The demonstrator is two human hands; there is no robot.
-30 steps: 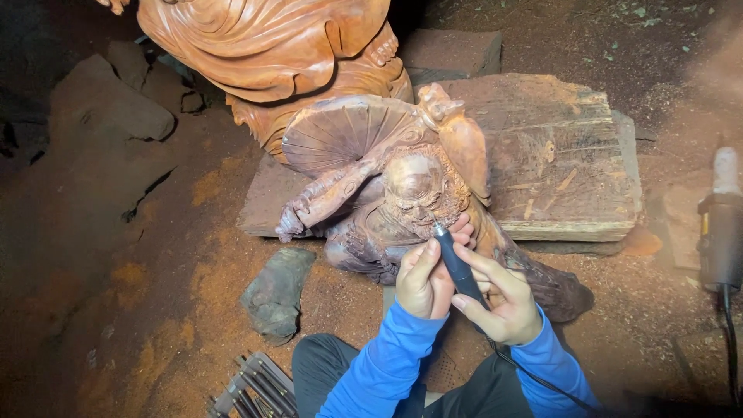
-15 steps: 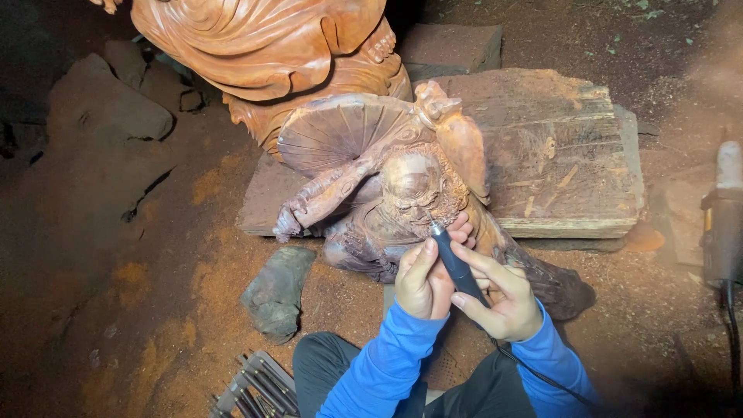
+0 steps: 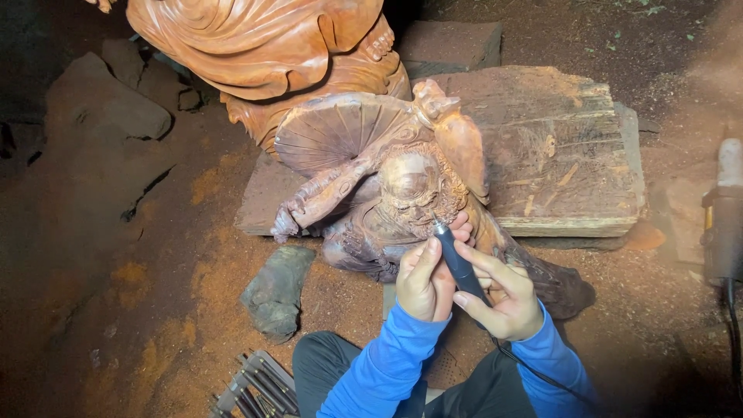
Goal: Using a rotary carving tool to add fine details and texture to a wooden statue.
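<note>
A carved wooden figure (image 3: 387,174) with a fan lies on its side across a thick wooden slab (image 3: 557,147). My right hand (image 3: 503,298) grips a dark pen-shaped rotary tool (image 3: 458,259) whose tip touches the figure's bearded face. My left hand (image 3: 424,280) rests beside it, its fingers steadying the tool's shaft and its fingertips against the carving. Both arms wear blue sleeves. The tool's cord runs down past my right forearm.
A larger reddish carved statue (image 3: 255,46) stands behind. A grey rock (image 3: 277,290) lies on the dusty red ground at the left, and several chisels (image 3: 255,387) sit by my knee. A power tool (image 3: 724,217) with a cord lies at the right edge.
</note>
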